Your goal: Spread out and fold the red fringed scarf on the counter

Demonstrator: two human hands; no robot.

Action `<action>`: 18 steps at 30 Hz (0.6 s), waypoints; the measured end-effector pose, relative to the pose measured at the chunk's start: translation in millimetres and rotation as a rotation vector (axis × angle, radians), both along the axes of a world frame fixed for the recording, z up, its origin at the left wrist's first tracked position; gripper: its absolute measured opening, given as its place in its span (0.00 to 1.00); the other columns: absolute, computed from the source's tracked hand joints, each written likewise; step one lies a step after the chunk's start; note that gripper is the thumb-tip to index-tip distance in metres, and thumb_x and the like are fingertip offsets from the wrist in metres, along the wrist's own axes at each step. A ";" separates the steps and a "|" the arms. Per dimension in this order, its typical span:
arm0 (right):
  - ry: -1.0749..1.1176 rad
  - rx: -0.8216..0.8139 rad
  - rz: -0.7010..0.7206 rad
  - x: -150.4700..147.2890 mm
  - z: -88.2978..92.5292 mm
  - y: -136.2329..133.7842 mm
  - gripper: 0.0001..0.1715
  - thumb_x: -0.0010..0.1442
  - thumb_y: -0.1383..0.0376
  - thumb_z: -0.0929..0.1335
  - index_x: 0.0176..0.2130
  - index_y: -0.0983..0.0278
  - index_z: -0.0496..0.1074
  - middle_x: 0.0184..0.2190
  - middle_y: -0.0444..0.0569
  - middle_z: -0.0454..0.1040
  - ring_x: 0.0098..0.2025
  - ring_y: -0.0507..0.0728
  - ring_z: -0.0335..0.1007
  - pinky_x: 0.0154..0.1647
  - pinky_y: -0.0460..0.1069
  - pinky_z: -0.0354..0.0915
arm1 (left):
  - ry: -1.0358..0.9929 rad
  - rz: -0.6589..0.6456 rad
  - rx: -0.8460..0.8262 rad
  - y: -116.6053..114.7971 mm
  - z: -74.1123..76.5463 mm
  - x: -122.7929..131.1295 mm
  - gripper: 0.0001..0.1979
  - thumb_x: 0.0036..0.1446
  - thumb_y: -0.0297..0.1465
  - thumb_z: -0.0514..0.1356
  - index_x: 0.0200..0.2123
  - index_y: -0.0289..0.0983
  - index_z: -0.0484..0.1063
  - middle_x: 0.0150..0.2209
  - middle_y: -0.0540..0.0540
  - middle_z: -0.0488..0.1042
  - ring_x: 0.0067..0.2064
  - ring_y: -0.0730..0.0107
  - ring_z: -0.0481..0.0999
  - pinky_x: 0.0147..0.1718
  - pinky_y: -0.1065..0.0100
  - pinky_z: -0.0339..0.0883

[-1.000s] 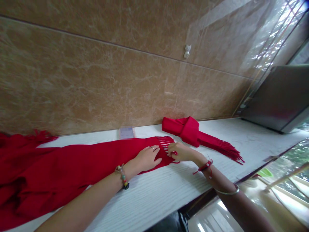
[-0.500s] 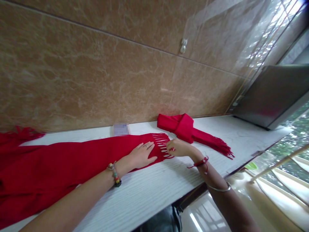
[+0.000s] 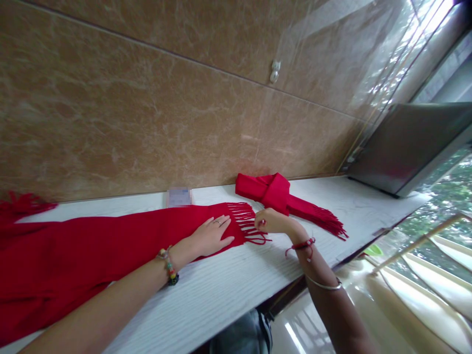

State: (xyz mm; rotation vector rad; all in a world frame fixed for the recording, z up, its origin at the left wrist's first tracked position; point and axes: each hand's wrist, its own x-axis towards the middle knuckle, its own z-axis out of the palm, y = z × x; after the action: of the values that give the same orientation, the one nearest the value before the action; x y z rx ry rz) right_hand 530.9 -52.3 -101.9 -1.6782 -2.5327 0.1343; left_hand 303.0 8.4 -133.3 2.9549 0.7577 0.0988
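Observation:
A long red scarf (image 3: 121,246) lies spread along the table, its fringed end pointing right. Flat on the scarf, just short of the fringe, rests my left hand (image 3: 210,236) with its fingers apart. My right hand (image 3: 271,221) is curled closed at the fringe (image 3: 245,221), with strands reaching up to its fingers; the fingertips are partly hidden. Several strands below it lie loose and curved on the table. Behind my right hand is a second red scarf (image 3: 276,192), folded into a knot shape with its fringe trailing right.
A white wood-grain table (image 3: 169,305) runs along a brown marbled wall (image 3: 147,108). A small pale card-like item (image 3: 179,196) sits by the wall. At the far right of the table stands a dark grey box-shaped object (image 3: 413,147). A dark seat (image 3: 239,334) is below the front edge.
The view has shifted slightly, so everything sits a little further left. Some lower fringe strands now stick out further right and curl. My left hand still lies flat on the scarf.

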 end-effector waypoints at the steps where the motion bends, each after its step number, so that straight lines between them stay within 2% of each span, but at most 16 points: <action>1: -0.015 0.014 -0.043 6.2 -0.4 -0.2 0.14 0.44 0.78 0.61 0.21 0.66 0.72 0.22 0.47 0.73 0.25 0.51 0.66 0.28 0.44 0.60 | -0.002 -0.003 -0.001 0.4 -0.4 0.0 0.32 0.58 0.45 0.44 0.59 0.29 0.49 0.61 0.37 0.50 0.61 0.61 0.49 0.57 0.62 0.42; 4: 0.019 0.091 -0.072 8.8 0.3 -0.8 0.14 0.46 0.78 0.61 0.24 0.66 0.73 0.24 0.48 0.74 0.27 0.52 0.67 0.30 0.44 0.60 | -0.017 0.000 -0.009 1.5 -2.2 -0.1 0.32 0.58 0.45 0.44 0.59 0.30 0.50 0.61 0.38 0.50 0.61 0.61 0.49 0.57 0.61 0.41; 8: 0.196 0.183 0.090 -18.3 -0.4 1.1 0.11 0.51 0.73 0.64 0.34 0.64 0.73 0.32 0.48 0.74 0.34 0.52 0.67 0.37 0.46 0.62 | -0.035 0.010 -0.019 2.6 -4.9 0.0 0.34 0.56 0.47 0.45 0.59 0.32 0.49 0.61 0.39 0.49 0.62 0.60 0.47 0.57 0.60 0.42; 13: 0.250 0.112 0.087 -36.3 -7.3 5.4 0.08 0.49 0.72 0.66 0.33 0.66 0.72 0.31 0.48 0.73 0.32 0.52 0.66 0.35 0.46 0.63 | -0.021 0.024 -0.041 3.7 -6.9 0.4 0.36 0.55 0.49 0.45 0.60 0.30 0.48 0.62 0.38 0.46 0.62 0.59 0.45 0.57 0.59 0.40; 18: 0.302 0.148 0.072 -35.8 -14.3 10.4 0.07 0.48 0.71 0.67 0.33 0.66 0.70 0.31 0.48 0.72 0.32 0.53 0.65 0.35 0.47 0.63 | -0.044 0.003 -0.013 3.9 -4.8 0.7 0.34 0.56 0.48 0.46 0.58 0.30 0.51 0.61 0.35 0.50 0.61 0.58 0.49 0.57 0.58 0.43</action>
State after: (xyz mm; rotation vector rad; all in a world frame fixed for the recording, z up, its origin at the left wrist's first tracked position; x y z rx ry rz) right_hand 495.1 -41.9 -116.3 -1.3953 -2.3174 0.1848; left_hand 303.6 12.4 -138.1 2.9293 0.7539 0.1580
